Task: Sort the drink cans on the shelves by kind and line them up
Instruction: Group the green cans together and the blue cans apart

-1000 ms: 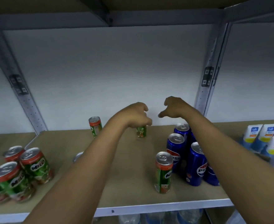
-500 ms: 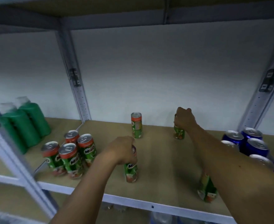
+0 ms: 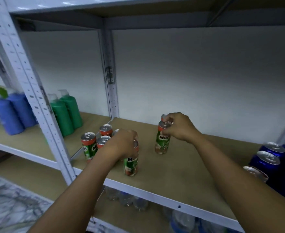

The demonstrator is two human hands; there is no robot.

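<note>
Near the front edge of the wooden shelf (image 3: pixel 180 174), left hand (image 3: pixel 121 145) curled over the top of an upright Milo can (image 3: pixel 130 165), fingers clamped round its rim. Farther back toward the middle of the shelf, right hand (image 3: pixel 178 127) pinching the top of a second Milo can (image 3: pixel 162 140), also upright, with a third can top (image 3: pixel 163 117) peeking out just behind the fingers. At the left end of the shelf, cluster of Milo cans (image 3: pixel 94 143) standing close together. Over at the right end, blue cans (image 3: pixel 273 158) packed in a group. Beyond the left upright, green bottles (image 3: pixel 66 111) and blue bottles (image 3: pixel 14 113) on the neighbouring shelf.
</note>
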